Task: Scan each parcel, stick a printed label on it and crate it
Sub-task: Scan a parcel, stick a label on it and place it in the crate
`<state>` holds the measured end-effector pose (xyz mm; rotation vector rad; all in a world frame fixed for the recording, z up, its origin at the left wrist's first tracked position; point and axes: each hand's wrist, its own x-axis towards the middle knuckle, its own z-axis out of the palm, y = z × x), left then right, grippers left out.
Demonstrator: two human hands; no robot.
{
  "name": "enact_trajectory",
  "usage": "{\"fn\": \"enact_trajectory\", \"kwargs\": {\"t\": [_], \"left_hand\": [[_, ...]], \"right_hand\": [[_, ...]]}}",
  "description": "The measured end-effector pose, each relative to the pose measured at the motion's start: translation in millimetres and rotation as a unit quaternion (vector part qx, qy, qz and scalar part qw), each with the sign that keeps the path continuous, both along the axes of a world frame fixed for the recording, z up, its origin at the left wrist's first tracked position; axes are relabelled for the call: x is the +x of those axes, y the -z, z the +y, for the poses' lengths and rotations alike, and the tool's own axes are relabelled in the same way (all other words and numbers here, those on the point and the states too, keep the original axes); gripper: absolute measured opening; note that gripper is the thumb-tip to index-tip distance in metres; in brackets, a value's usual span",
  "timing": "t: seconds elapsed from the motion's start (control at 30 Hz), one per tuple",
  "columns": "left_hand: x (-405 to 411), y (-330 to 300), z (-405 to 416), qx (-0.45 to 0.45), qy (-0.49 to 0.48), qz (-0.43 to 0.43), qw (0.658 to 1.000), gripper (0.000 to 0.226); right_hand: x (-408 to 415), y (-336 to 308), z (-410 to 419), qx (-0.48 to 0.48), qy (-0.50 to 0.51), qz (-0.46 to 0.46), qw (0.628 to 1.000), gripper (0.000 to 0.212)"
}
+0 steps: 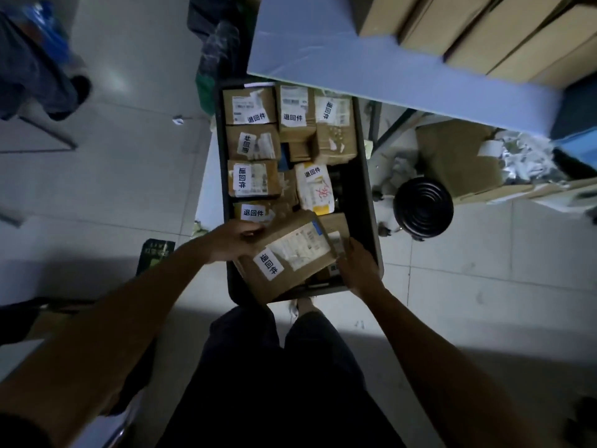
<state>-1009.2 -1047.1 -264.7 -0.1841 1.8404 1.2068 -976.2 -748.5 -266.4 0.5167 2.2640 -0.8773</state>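
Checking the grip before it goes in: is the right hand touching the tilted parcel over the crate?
Touching. The head view shows the right hand against the near right edge of the tilted parcel, no gap showing.

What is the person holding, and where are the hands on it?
A brown cardboard parcel with white labels, tilted over the dark crate. The left hand holds its far-left end, the right hand its near-right end.

White stickers reading 退回件 stand on the tilted near parcel (287,257) and on the cardboard parcels (252,106) in the crate (371,202); other print is unreadable.
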Motion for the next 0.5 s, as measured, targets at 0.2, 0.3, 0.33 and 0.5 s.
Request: {"fn": "enact_trajectory", "kwargs": {"t": [0.2, 0.3, 0.33, 0.5], "left_hand": [[-32.9, 30.9, 7.2, -0.091, 0.288, 0.039, 0.952, 0.061], [-26.9, 43.2, 8.7, -0.132, 0.357, 0.132, 0.915, 0.050], [-24.2, 45.2, 7.8, -0.151, 0.368, 0.184, 0.899, 0.043], [-11.6, 49.0, 9.3, -0.228, 0.350, 0.280, 0.864, 0.031]], "right_hand": [[11.9, 9.4, -15.6, -0.062, -0.003, -0.088, 0.994, 0.043], [12.1, 11.9, -32.9, -0.030, -0.042, -0.084, 0.995, 0.035], [13.5, 15.1, -37.8, -0.018, -0.048, -0.072, 0.996, 0.032], [21.7, 22.8, -50.2, 0.042, -0.048, -0.044, 0.997, 0.042]]}}
